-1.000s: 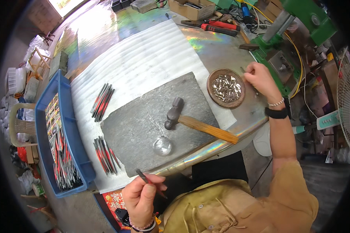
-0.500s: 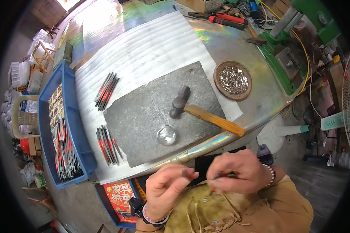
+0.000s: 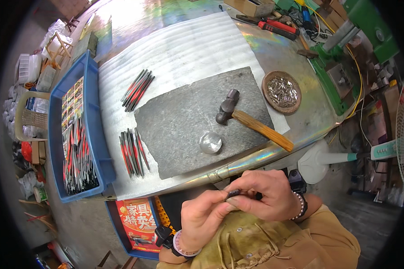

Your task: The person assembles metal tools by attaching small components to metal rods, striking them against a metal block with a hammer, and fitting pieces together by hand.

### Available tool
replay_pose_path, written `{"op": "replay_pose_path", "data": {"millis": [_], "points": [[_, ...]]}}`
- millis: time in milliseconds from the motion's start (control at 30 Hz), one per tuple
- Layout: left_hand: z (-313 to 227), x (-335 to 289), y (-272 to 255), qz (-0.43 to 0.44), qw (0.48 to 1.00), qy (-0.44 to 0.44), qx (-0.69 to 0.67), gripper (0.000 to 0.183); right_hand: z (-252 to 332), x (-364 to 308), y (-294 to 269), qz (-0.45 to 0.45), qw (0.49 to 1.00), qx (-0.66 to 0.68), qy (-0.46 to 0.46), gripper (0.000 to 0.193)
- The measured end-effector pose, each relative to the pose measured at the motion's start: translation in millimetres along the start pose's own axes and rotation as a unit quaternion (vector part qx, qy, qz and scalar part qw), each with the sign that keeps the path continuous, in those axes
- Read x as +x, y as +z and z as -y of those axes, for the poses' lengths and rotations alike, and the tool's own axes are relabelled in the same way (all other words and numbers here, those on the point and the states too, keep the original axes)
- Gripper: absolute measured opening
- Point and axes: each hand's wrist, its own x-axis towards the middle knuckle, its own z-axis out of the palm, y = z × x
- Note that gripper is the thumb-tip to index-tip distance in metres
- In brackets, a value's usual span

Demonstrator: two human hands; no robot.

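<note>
Close to my body, just past the table's front edge, my left hand (image 3: pixel 205 216) and my right hand (image 3: pixel 265 196) meet fingertip to fingertip. Between them is a small dark piece (image 3: pixel 233 193), ridged along its edge; its kind is too small to tell. Both hands are closed in a pinch on it. Beyond them a grey stone slab (image 3: pixel 188 116) lies on a white foam sheet (image 3: pixel 175 54). On the slab rest a ball-peen hammer (image 3: pixel 256 123) with a wooden handle and a clear round glass-like piece (image 3: pixel 211 142).
Two groups of slim black-and-red rods (image 3: pixel 138 89) lie left of the slab. More fill a blue crate (image 3: pixel 104 148) at the left. Right of the slab sits a round brown dish (image 3: pixel 267 96) of small metal pins. Farther right stand a green machine (image 3: pixel 330 85) and a white fan (image 3: pixel 316 161).
My hands have come together, and the left fingertips now meet the right ones at the dark piece. The view has shifted, so the table things appear farther right and slightly higher.
</note>
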Motion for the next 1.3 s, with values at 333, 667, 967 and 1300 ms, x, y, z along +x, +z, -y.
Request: {"op": "replay_pose_path", "data": {"millis": [333, 667, 967, 1300], "points": [[6, -4, 1, -0.030, 0.998, 0.052, 0.026, 0.016, 1, -1, 3, -0.003, 0.998, -0.013, -0.054, 0.018], [-3, -7, -8, 0.014, 0.998, -0.006, 0.068, 0.012, 4, 1, 7, 0.018, 0.998, -0.026, -0.048, 0.016], [-1, -7, -16, 0.068, 0.982, -0.149, -0.094, 0.010, -6, 9, 16, 0.057, 0.989, 0.115, 0.080, 0.015], [2, -4, -21, 0.097, 0.953, -0.201, -0.206, 0.009, -11, 12, 19, 0.063, 0.917, 0.293, 0.261, 0.016]]}}
